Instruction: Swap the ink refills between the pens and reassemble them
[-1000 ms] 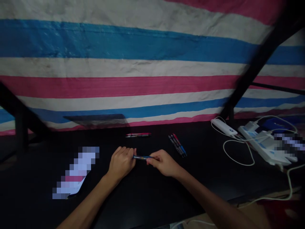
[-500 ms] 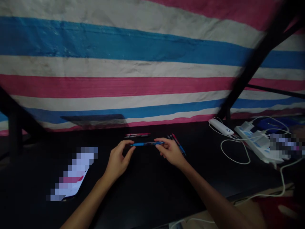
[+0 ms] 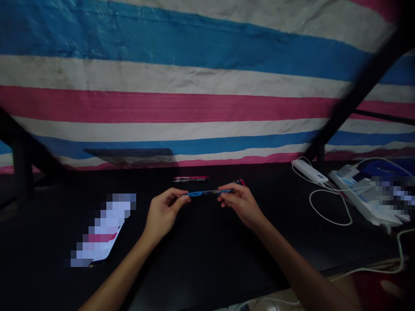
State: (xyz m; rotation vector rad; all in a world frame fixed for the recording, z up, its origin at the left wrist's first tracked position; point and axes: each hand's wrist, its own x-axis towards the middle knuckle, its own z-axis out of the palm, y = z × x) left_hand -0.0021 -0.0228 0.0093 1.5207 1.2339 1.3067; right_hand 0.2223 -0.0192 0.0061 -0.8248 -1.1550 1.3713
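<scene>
A blue pen (image 3: 207, 192) lies level between both hands, a little above the black table (image 3: 201, 255). My left hand (image 3: 164, 211) pinches its left end with thumb and fingertips. My right hand (image 3: 241, 203) pinches its right end the same way. Just behind the pen, a red pen (image 3: 190, 178) lies flat on the table. Several more pens (image 3: 241, 182) lie behind my right hand, mostly hidden by it.
A blurred-out flat item (image 3: 103, 229) lies on the table at the left. At the right are a white power bank (image 3: 309, 171) with a looping white cable (image 3: 327, 207) and a white power strip (image 3: 363, 194). A striped blue, white and pink tarp (image 3: 194, 86) hangs behind the table.
The blue pen was held low with my left hand closed round its end; both hands have lifted it and now pinch it by its two ends, held level.
</scene>
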